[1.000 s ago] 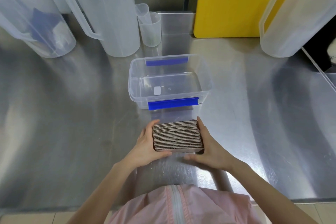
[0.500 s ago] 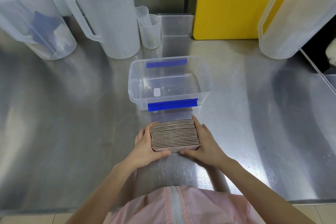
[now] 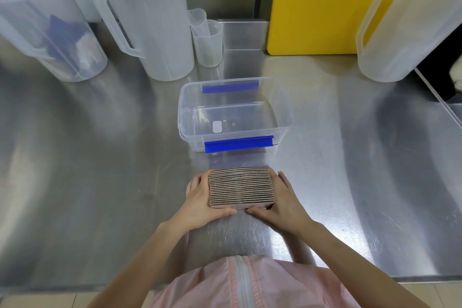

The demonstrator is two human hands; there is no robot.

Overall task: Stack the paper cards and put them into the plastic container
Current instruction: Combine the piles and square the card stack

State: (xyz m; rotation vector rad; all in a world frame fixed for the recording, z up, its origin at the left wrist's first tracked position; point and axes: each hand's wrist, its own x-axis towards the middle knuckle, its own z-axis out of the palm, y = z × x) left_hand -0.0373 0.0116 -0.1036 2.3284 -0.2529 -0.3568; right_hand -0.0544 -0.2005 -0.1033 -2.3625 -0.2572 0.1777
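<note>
Card stack [image 3: 240, 188] clasped between both hands.

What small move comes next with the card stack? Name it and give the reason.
Probably lift the card stack and carry it forward over the plastic container. The left hand and right hand already press it from both sides, the cards look squared up, and the container sits open and empty just beyond the stack on the steel counter.

Bright, even light glares off the steel table [image 3: 100, 157]; edges warp.
</note>
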